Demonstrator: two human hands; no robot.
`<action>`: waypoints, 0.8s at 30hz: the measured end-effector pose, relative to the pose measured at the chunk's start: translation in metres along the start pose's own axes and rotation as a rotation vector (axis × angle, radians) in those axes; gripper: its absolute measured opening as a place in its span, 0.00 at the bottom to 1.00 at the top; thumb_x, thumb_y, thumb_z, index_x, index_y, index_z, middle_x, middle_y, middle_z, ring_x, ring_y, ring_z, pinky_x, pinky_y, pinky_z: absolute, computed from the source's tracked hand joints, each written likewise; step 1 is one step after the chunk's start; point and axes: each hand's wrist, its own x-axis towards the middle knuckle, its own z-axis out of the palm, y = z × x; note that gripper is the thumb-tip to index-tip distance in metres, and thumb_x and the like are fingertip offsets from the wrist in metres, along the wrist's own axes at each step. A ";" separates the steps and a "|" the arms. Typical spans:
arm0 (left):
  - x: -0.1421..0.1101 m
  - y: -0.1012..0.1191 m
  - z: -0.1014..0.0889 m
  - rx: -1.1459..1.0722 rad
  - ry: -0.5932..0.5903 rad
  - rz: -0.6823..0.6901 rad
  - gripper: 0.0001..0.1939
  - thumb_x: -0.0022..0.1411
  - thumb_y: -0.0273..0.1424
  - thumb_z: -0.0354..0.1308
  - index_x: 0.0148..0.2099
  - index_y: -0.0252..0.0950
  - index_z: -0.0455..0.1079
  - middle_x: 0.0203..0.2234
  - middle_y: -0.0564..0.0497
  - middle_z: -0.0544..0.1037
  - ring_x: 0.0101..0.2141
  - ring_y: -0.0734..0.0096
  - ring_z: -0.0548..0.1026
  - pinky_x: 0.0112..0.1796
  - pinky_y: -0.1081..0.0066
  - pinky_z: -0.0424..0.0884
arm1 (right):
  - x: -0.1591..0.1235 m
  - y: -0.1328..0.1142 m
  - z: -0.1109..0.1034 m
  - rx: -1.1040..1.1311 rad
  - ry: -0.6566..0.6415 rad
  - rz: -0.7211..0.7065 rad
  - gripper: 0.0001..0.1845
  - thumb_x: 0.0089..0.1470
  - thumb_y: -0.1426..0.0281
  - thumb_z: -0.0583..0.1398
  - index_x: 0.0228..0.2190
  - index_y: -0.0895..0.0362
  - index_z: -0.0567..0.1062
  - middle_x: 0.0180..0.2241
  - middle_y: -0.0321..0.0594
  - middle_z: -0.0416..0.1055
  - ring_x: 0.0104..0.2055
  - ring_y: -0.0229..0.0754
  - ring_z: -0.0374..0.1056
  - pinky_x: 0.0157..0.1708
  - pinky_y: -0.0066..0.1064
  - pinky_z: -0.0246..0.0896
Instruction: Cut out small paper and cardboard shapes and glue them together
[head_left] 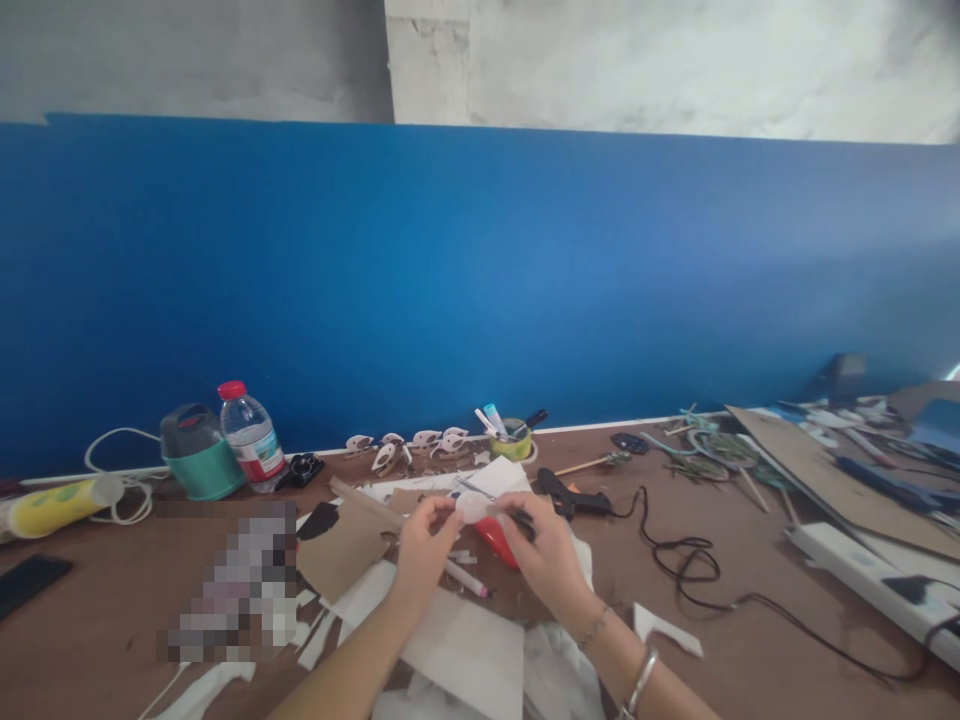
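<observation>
Over the middle of the littered table, my left hand pinches a small, pale, rounded piece, thin like paper, between thumb and fingertips. My right hand is closed around a slim metal-tipped tool whose dark grip lies mostly within the fingers; whether it is scissors cannot be told. Its tip lies along the upper edge of the pale piece. Beneath the hands are a glossy red object, partly covered, a white marker and white sheets.
Behind stand several white leaf-shaped pieces, a green pen holder, a bottle and a teal-and-grey container. To the right lie a black glue gun with its cord, a power strip and cardboard. A blue partition rises behind.
</observation>
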 end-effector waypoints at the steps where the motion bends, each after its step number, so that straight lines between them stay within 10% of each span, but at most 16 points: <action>1: 0.000 0.000 0.000 0.001 -0.004 0.002 0.12 0.48 0.37 0.62 0.33 0.35 0.72 0.26 0.48 0.78 0.28 0.65 0.75 0.30 0.70 0.70 | 0.000 0.000 0.000 -0.012 -0.008 -0.015 0.09 0.53 0.71 0.55 0.34 0.55 0.75 0.36 0.43 0.75 0.40 0.47 0.69 0.42 0.39 0.64; 24: 0.001 -0.001 0.000 -0.017 -0.094 0.001 0.10 0.49 0.35 0.62 0.32 0.35 0.72 0.25 0.48 0.80 0.27 0.63 0.77 0.30 0.68 0.73 | -0.001 -0.004 0.005 -0.194 -0.004 -0.139 0.08 0.54 0.73 0.57 0.29 0.52 0.75 0.33 0.40 0.76 0.43 0.49 0.66 0.44 0.44 0.54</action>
